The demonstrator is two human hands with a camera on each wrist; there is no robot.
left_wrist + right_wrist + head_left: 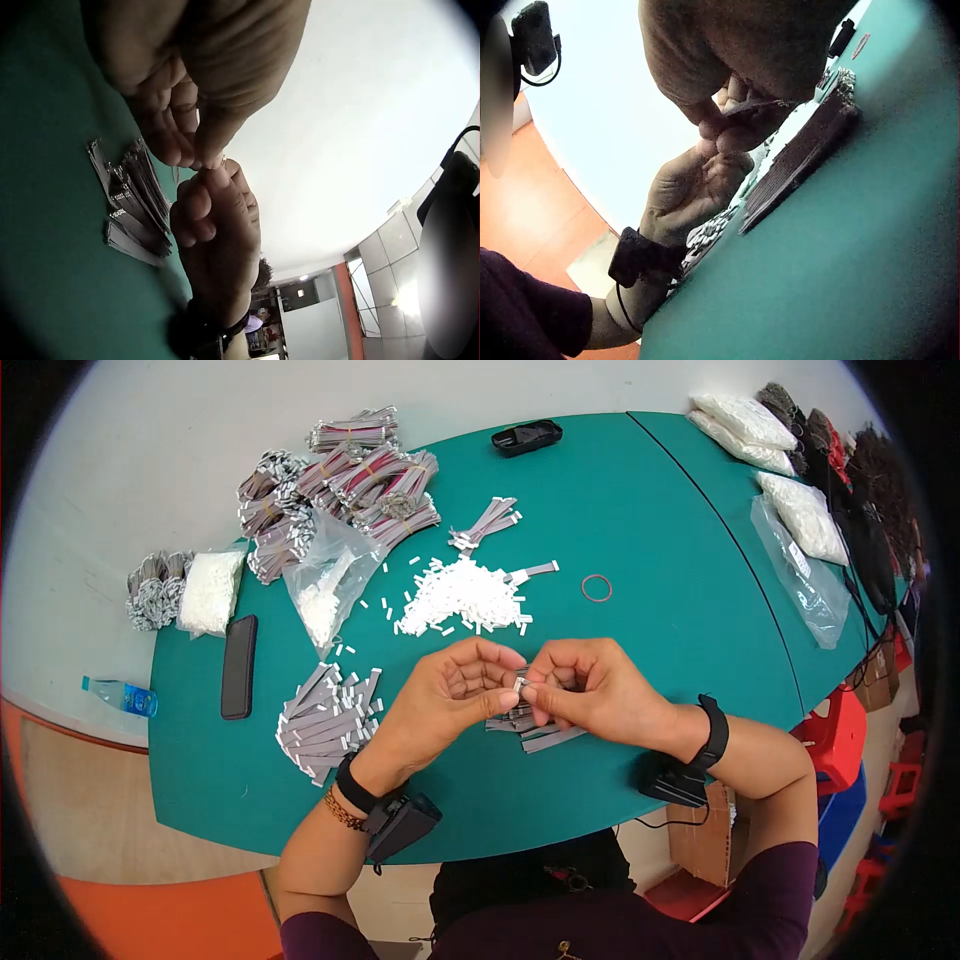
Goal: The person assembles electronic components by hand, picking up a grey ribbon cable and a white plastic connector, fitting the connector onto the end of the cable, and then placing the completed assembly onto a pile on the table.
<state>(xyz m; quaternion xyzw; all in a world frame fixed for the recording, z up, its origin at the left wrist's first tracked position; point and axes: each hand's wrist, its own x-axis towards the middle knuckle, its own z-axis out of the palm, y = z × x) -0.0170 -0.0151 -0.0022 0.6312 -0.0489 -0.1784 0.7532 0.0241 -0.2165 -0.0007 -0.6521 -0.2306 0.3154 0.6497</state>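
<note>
Both hands meet fingertip to fingertip over the front of the table. My left hand (440,695) pinches a small white connector housing (519,684) between thumb and fingertips. Thumb and forefinger of my right hand (605,685) grip a short grey ribbon cable (756,106), its strip running back under the palm in the right wrist view. The cable's end is at the housing; the fingertips hide how far it sits inside. Below the hands lie several grey ribbon cables (545,740). Left of the left hand spreads a pile of cables with white ends (325,725).
A heap of loose white housings (460,600) lies beyond the hands, near a red rubber band (597,588). Bundled cables (375,475) and an opened plastic bag (325,590) stand back left. A phone (239,667) lies at left, a black case (526,437) at the far edge.
</note>
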